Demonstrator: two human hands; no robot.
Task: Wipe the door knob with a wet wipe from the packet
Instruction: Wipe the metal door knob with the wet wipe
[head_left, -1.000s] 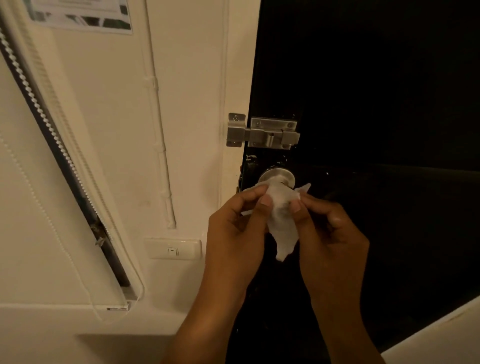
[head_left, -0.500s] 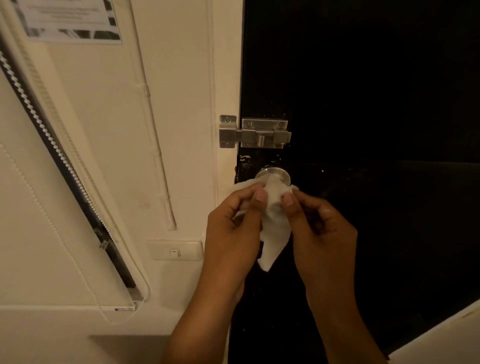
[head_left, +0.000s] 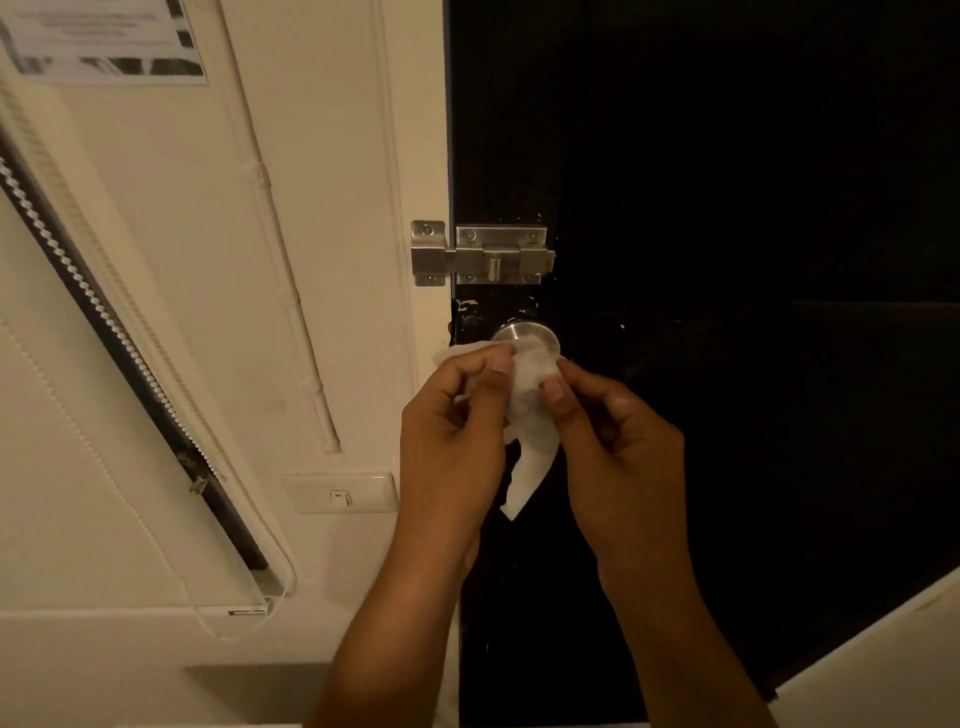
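Note:
A round steel door knob (head_left: 524, 333) sits on the black door (head_left: 727, 208), near its left edge. A white wet wipe (head_left: 530, 405) is held up right in front of the knob's lower half, its tail hanging down between my hands. My left hand (head_left: 452, 441) pinches the wipe's left part with thumb and forefinger. My right hand (head_left: 618, 441) pinches its right part the same way. The wipe's top edge overlaps the knob; I cannot tell if it touches. No packet is in view.
A steel slide bolt (head_left: 483, 254) bridges the door and cream frame just above the knob. A wall switch (head_left: 340, 493) sits left of my left hand. A window blind (head_left: 130, 364) with a bead chain slants down the left wall. A pale ledge (head_left: 883, 670) shows at lower right.
Both hands have kept hold of the wipe and raised it closer to the knob, so it now covers the knob's lower part. The view has shifted slightly.

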